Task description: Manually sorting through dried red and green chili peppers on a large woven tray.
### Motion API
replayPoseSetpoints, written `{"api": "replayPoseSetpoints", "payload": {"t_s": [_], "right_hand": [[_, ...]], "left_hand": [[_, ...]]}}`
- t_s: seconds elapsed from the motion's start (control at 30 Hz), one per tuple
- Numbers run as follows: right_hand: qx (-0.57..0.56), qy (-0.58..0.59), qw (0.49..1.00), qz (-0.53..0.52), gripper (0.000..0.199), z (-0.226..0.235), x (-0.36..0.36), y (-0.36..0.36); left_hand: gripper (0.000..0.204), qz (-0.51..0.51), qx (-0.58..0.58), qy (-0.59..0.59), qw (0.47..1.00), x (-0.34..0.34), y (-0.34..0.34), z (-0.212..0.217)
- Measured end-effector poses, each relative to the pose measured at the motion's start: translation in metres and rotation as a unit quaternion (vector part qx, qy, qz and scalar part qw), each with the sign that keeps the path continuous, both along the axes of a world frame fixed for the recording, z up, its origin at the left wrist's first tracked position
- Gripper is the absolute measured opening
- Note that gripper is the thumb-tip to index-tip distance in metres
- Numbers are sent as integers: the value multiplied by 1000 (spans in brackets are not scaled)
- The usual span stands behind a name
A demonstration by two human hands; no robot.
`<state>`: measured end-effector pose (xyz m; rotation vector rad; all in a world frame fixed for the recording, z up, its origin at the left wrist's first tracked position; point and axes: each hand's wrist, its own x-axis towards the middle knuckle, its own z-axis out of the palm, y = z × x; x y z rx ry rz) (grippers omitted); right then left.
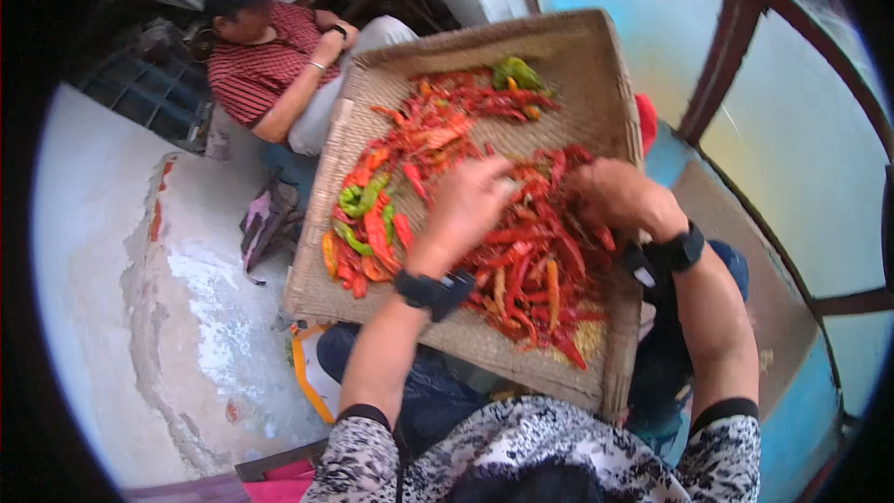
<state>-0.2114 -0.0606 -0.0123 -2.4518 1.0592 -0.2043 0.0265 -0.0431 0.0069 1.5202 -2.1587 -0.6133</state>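
Observation:
A large woven tray [321, 196] lies tilted across my lap, holding dried-looking red chili peppers [521, 261] in a dense heap on its right half. My left hand [466, 205] hovers over the middle of the tray; motion blurs its bent fingers, and nothing shows clearly in them. At the right side my right hand [619, 196] reaches down into the heap, its fingers curled around red chili peppers and partly hidden by them. Fresher orange-red peppers and several green peppers [363, 200] lie toward the left, and another green pepper [517, 74] sits near the far edge.
Pale seeds [582, 335] are scattered in the tray's near right corner. Beyond its far left corner a person [279, 65] in a red striped shirt sits close by. A worn wall [214, 317] stands at left, dark-framed panes [801, 149] at right.

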Motion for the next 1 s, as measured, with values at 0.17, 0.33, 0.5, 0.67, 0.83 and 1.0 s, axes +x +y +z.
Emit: {"api": "replayPoseSetpoints", "payload": {"t_s": [0.17, 0.33, 0.5, 0.67, 0.83, 1.0], "right_hand": [[10, 43, 999, -5, 27, -8, 3, 7], [17, -91, 996, -3, 36, 11, -5, 9], [233, -274, 933, -10, 22, 40, -6, 10], [374, -399, 837, 22, 16, 36, -10, 17], [328, -377, 865, 32, 14, 29, -17, 21], [262, -469, 842, -55, 26, 15, 3, -10]], "left_hand": [[23, -62, -102, 8, 993, -33, 13, -26], [37, -52, -87, 92, 991, -46, 39, -4], [41, -24, -90, 116, 989, -41, 57, -1], [37, -10, 8, 201, 979, -48, 82, 2], [25, 3, -12, 185, 983, -52, 88, -17], [19, 138, 11, 260, 956, -25, 79, 2]]}}
